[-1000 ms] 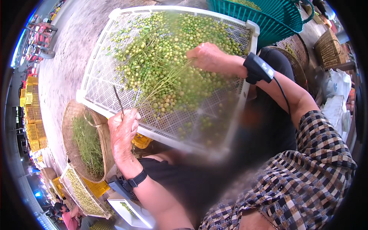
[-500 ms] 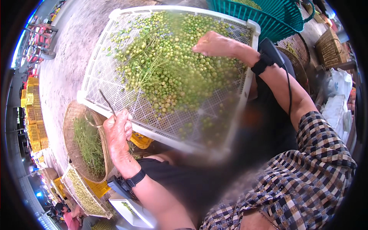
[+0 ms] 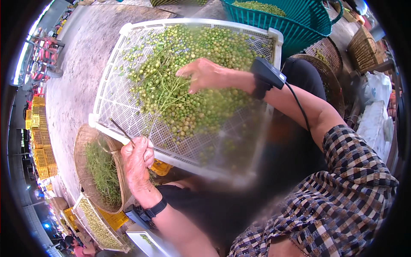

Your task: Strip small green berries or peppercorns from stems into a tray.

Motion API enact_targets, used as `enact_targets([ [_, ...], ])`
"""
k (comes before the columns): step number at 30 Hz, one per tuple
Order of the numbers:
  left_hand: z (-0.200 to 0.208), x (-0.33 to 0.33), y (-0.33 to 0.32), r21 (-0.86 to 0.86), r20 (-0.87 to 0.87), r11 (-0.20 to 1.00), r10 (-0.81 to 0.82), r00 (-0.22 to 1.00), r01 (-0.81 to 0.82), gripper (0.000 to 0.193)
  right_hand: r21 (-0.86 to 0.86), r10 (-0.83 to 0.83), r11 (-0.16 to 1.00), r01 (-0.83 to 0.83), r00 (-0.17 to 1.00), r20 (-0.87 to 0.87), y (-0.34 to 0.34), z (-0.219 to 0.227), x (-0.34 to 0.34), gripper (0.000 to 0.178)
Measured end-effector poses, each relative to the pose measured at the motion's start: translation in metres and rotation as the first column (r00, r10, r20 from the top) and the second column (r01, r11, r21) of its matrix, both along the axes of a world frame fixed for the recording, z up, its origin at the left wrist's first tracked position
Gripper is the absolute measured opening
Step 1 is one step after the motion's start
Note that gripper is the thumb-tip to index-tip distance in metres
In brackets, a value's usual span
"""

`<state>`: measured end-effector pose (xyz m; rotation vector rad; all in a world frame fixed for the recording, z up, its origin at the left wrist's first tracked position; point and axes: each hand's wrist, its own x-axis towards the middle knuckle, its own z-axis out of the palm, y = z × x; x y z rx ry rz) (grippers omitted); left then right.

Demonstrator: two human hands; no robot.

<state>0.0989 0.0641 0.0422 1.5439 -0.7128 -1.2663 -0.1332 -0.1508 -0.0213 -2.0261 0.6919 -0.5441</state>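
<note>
Hands [image 3: 202, 76], stems [image 3: 171, 95] atop fruit [image 3: 185, 125], basket [image 3: 80, 150] beside tray [image 3: 113, 96]

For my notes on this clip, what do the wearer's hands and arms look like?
Both the left hand and right hand are ungloved. Each wrist wears a black strap with a dark boxy device; a black cable leaves the right one. The right sleeve is checked black, cream and brown.

Small round fruits [image 3: 186, 122], green to yellowish, heaped in white mesh tray [image 3: 112, 100]; thin stems [image 3: 171, 96] atop. Dark stick [image 3: 116, 125] slanted over rim.
</note>
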Motion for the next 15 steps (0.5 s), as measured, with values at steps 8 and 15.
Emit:
enact_targets([
  [8,0.005,-0.002,0.007,-0.057,-0.022,0.998,0.011,1.0,-0.012,0.028,0.287,0.057,0.956,-0.061,0.998,0.025,0.0,0.0,0.003,0.027],
  [15,0.009,0.007,0.013,-0.013,0.048,0.997,0.083,0.995,-0.082,0.026,0.435,-0.021,0.9,-0.036,0.992,0.125,-0.002,0.005,-0.016,0.015],
])
